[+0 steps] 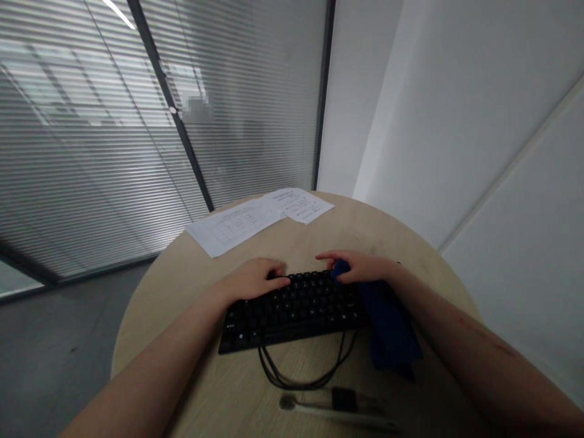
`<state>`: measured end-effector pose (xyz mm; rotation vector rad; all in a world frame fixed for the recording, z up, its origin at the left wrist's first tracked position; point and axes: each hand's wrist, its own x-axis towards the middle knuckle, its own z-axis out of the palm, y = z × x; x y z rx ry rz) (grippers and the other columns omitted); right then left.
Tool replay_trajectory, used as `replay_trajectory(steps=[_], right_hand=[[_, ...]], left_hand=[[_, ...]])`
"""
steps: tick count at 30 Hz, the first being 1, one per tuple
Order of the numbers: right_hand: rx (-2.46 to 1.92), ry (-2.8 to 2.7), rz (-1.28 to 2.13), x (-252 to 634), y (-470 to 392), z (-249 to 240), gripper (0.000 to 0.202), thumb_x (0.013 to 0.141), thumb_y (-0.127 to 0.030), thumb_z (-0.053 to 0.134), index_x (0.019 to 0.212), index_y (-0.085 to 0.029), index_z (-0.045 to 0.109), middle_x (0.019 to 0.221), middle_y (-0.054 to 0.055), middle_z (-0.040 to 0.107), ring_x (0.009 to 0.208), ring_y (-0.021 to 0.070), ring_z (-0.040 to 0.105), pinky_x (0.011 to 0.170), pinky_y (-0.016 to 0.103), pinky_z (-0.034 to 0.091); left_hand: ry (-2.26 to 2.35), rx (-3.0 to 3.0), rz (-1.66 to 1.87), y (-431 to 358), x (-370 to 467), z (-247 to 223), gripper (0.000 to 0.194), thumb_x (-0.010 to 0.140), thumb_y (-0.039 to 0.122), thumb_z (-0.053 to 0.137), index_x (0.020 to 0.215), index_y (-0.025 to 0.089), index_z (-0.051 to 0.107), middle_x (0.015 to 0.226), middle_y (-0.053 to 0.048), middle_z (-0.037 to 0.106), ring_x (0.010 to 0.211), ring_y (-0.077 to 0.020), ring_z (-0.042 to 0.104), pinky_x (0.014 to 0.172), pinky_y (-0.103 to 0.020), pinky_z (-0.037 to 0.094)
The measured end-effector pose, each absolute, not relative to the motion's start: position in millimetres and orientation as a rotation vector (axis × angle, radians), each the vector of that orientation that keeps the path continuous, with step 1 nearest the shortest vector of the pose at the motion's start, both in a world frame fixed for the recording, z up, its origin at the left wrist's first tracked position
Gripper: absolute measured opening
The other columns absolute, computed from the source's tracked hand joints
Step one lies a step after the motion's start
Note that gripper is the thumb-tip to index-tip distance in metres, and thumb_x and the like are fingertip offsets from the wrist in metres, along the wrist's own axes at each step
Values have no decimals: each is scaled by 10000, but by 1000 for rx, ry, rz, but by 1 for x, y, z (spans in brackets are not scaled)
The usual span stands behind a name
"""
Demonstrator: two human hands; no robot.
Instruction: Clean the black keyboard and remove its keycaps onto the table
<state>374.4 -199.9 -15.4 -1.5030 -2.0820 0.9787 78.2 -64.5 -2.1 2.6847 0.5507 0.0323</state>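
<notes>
A black keyboard (292,310) lies at a slight tilt on the round wooden table, its cable looped below it. At its upper left edge rests my left hand (258,280), thumb on the top keys and fingers curled round the far edge. My right hand (358,267) is at the upper right of the keyboard and pinches a bunched part of a dark blue cloth (390,328), with the index finger stretched out to the left. The rest of the cloth hangs over the keyboard's right end and onto the table under my right forearm.
Printed papers (237,225) lie at the far side of the table (150,322). Near the front edge are a brush with a pale handle (337,413) and a small black item (344,399). Glass with blinds and a white wall stand behind.
</notes>
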Motion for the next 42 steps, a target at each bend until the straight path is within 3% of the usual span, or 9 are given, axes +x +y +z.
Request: replay_trajectory(steps=[19, 25, 32, 42], right_hand=[[-1512, -2067, 937, 373, -198, -18, 773, 779, -150, 619, 1524, -242, 433, 1209, 64, 640, 1091, 223, 598, 1003, 409, 444], [-1480, -2068, 988, 374, -198, -17, 912, 758, -132, 624, 1597, -244, 285, 1199, 64, 648, 1067, 210, 601, 977, 386, 457], [-1532, -2027, 941, 373, -198, -20, 869, 793, -183, 617, 1597, -214, 290, 1175, 72, 648, 1014, 205, 600, 939, 374, 468], [-1498, -2003, 1011, 375, -198, -21, 996, 779, -197, 664, 1631, -234, 149, 1196, 70, 637, 1021, 196, 602, 958, 375, 464]], left_hand=[[553, 2663, 43, -65, 78, -1, 385, 916, 554, 506, 791, 200, 590, 752, -6, 625, 694, -163, 513, 647, -294, 334], [566, 2679, 26, -66, 78, 0, 391, 917, 560, 499, 789, 201, 586, 758, -9, 628, 689, -162, 515, 638, -291, 325], [559, 2680, 43, -66, 79, -1, 387, 914, 555, 506, 787, 199, 586, 756, -11, 625, 699, -167, 516, 634, -290, 318], [550, 2667, 40, -65, 78, -1, 369, 913, 535, 511, 776, 199, 576, 749, -9, 616, 687, -160, 509, 635, -293, 318]])
